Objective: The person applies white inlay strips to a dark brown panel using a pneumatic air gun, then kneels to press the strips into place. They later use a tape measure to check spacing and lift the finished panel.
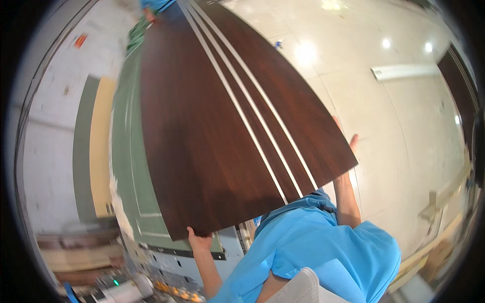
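A long dark brown wood panel (217,121) with three pale stripes running along it stretches away from my body. My left hand (200,240) grips its near left corner, thumb at the edge and the other fingers hidden underneath. At the near right corner my right hand (354,143) supports the panel from below. Its fingertips show past the right edge, while the palm is hidden. Under the panel's left side lies a green work surface (130,151) with pale lines on it. Another person in a blue sleeve (159,5) is at the far end, with a hand near the panel's far left corner.
Grey and tan strips (93,151) lie to the left. A white cylindrical device (124,293) with a green light is at the lower left. A white bar (404,72) lies on the pale floor (399,131) at right, near another dark striped panel (459,76).
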The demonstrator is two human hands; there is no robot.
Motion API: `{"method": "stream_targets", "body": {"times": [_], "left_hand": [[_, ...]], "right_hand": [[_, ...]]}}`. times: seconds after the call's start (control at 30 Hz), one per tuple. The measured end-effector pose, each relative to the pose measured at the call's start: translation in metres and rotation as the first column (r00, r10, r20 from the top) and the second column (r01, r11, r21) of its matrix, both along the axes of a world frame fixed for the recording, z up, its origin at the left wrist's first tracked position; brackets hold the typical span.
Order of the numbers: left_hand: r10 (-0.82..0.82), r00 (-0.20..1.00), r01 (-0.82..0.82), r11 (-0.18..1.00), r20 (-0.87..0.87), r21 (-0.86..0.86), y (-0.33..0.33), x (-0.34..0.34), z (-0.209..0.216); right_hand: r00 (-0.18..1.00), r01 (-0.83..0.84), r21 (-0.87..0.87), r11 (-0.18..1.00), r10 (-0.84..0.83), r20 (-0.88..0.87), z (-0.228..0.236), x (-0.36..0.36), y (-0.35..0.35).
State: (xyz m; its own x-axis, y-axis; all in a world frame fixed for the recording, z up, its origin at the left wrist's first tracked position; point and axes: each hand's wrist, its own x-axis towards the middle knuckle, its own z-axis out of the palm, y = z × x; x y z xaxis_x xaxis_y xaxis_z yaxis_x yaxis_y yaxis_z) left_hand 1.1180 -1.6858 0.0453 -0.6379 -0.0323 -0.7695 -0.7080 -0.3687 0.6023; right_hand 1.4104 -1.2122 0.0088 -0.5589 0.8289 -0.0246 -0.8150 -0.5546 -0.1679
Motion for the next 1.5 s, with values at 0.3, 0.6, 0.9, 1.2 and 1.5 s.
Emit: {"method": "stream_targets", "body": {"times": [0.3, 0.6, 0.9, 1.2, 1.5], "left_hand": [[0.094, 0.996, -0.094, 0.995, 0.000, -0.041, 0.084, 0.065, 0.000], [-0.013, 0.999, 0.007, 0.991, 0.038, 0.136, 0.232, 0.224, -0.010], [-0.052, 0.998, 0.054, 0.979, -0.018, 0.197, 0.302, 0.402, -0.076], [0.005, 0.992, -0.033, 0.975, 0.126, 0.220, 0.415, 0.574, -0.098], [0.031, 0.990, -0.061, 0.975, 0.141, 0.211, 0.571, 0.821, -0.145]], "right_hand": [[0.989, -0.068, -0.329, 0.942, 0.022, -0.143, -0.049, 0.074, 0.078], [0.993, -0.059, -0.187, 0.981, 0.039, -0.113, -0.060, 0.247, 0.233], [0.999, 0.004, -0.015, 1.000, -0.003, 0.052, -0.051, 0.416, 0.323], [1.000, -0.008, -0.090, 0.996, 0.010, 0.020, -0.047, 0.584, 0.419], [0.971, -0.096, -0.232, 0.968, 0.143, 0.192, -0.102, 0.822, 0.583]]}}
